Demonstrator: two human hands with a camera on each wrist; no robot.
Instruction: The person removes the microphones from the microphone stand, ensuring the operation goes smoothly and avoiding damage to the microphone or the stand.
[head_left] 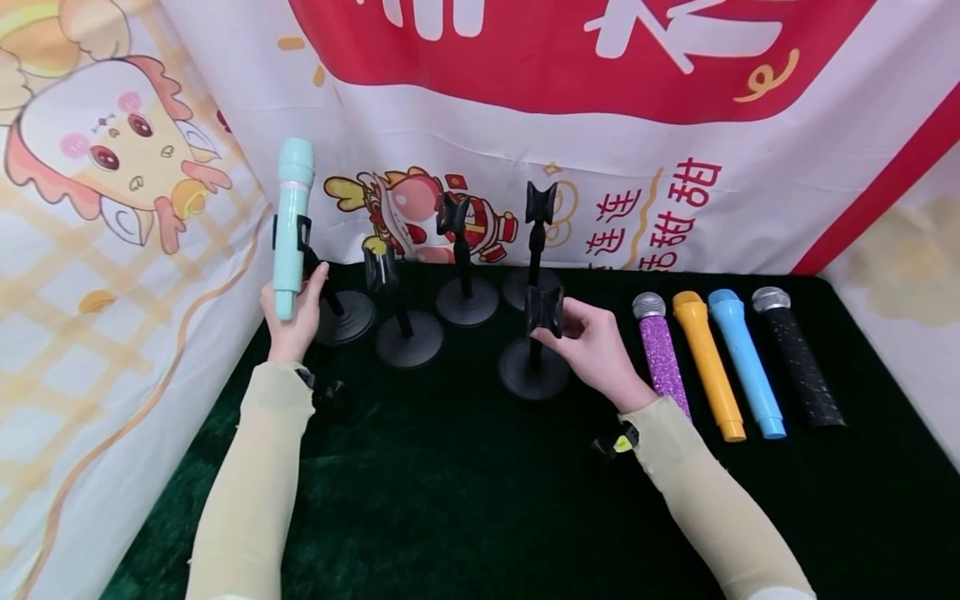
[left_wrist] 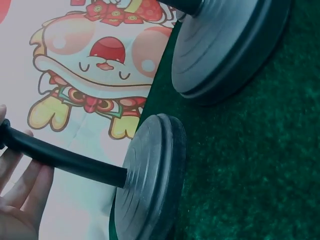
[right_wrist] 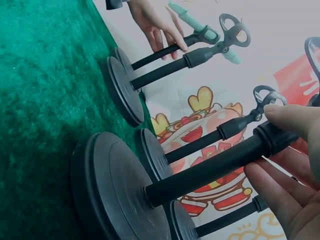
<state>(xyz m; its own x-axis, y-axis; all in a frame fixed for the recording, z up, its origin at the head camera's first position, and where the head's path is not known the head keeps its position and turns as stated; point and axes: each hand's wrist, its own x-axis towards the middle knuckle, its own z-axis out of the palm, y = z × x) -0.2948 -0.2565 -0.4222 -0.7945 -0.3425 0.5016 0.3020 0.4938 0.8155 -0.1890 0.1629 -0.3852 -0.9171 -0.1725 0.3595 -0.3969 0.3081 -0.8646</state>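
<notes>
A mint-green microphone (head_left: 288,242) sits in the clip of the far-left black microphone stand (head_left: 348,318). My left hand (head_left: 295,327) grips that stand's pole just below the clip; the left wrist view shows fingers (left_wrist: 37,187) against the pole. With thumb and fingers, my right hand (head_left: 600,350) holds the upper pole of a nearer microphone stand (head_left: 528,375), whose clip is vacant. In the right wrist view its round base (right_wrist: 120,190) is on the green cloth, and the thumb (right_wrist: 290,117) lies along the neck under the clip.
Between and behind my hands stand three more stands with vacant clips: one left (head_left: 408,342), one middle (head_left: 467,302), one back (head_left: 537,208). Purple (head_left: 662,350), yellow (head_left: 708,362), blue (head_left: 747,362) and black (head_left: 798,358) microphones lie at right on green cloth (head_left: 450,500). A printed curtain (head_left: 465,125) hangs behind.
</notes>
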